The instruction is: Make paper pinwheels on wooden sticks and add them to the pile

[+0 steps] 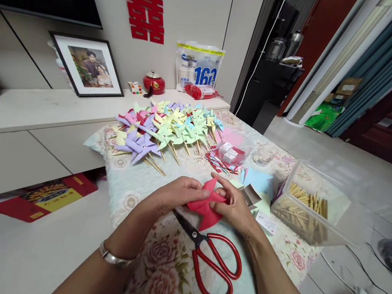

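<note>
A red paper pinwheel [208,208] is held between my two hands above the table, its blades folded toward the middle. My left hand [182,193] pinches its left side with the thumb on top. From the right, my right hand [235,203] grips it, thumb and fingers closed on the paper near the centre. Just below lie red-handled scissors [200,240], their dark blades pointing to the upper left. Beyond my hands, finished pinwheels [169,128] in purple, green, yellow, pink and blue lie piled with their sticks toward me.
A clear plastic box [303,214] of short wooden sticks stands at the right. Beside my right hand are a small open box [250,194], blue paper sheets [258,180] and a bag [232,153] on cut strips. Behind the table runs a white cabinet [39,109].
</note>
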